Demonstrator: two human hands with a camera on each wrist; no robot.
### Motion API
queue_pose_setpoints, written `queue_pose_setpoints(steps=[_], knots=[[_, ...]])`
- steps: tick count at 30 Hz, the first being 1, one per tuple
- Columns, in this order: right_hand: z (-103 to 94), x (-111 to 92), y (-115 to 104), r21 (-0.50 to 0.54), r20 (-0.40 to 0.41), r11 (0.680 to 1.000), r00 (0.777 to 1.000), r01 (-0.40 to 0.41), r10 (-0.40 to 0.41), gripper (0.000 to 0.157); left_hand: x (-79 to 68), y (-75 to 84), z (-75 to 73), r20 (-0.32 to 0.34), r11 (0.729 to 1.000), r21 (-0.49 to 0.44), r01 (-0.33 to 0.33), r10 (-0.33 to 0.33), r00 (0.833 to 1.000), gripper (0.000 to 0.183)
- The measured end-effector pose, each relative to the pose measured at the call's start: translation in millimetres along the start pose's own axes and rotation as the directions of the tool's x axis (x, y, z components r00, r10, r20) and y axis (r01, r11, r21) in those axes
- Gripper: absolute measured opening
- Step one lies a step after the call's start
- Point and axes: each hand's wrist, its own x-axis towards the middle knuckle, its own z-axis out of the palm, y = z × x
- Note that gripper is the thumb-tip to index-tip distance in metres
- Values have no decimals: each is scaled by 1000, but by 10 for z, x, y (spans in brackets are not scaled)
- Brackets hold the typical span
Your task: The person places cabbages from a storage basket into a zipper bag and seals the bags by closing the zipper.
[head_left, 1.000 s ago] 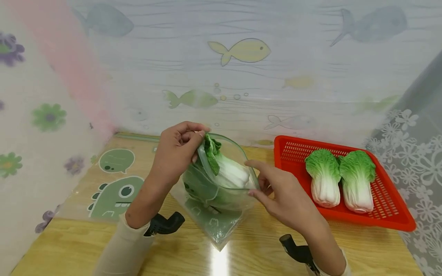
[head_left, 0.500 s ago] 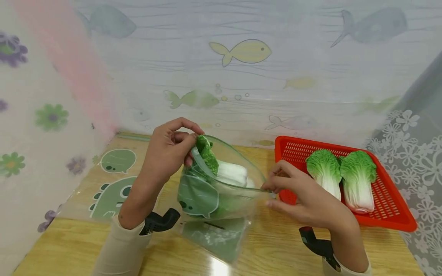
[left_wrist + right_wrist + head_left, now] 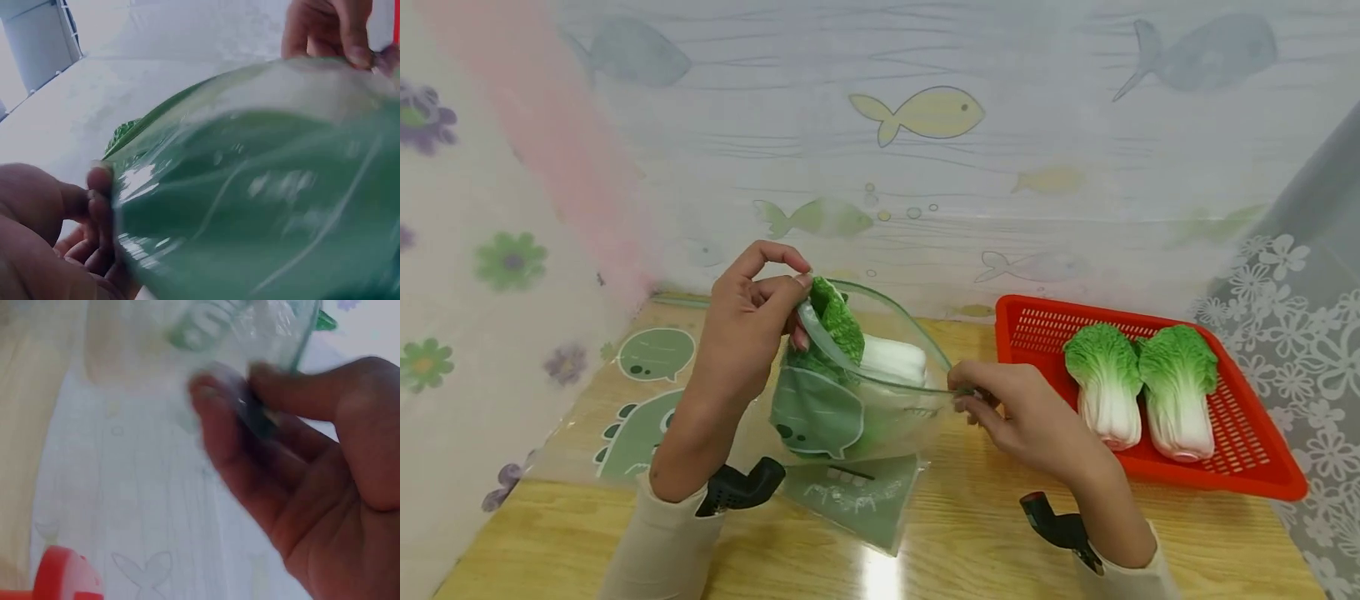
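Observation:
A clear zip bag with green cartoon print hangs between my hands above the table, its mouth spread wide. My left hand pinches the left end of the rim, thumb against fingers. At the opposite end, my right hand pinches the rim's corner, and the right wrist view shows its fingers blurred around that corner. Inside the bag lies a napa cabbage, its white stem to the right and its green leaves beside my left fingers. In the left wrist view, the bag's green printed side fills much of the frame.
A red plastic basket stands at the right, holding two napa cabbages. Another printed bag lies flat on the wooden table at the left. Patterned curtains close off the back and sides.
The left hand has moved left and slightly up with the bag's rim. The right hand slid outward along the rim, then came back left, now pinching its corner. The mouth is stretched longer.

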Motion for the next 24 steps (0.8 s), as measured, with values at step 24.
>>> queue_pose_setpoints(steps=[24], knots=[[-192, -93, 163, 441, -433, 808, 881, 391, -190, 21, 49, -368, -292, 413, 929, 189, -318, 219, 884, 43]])
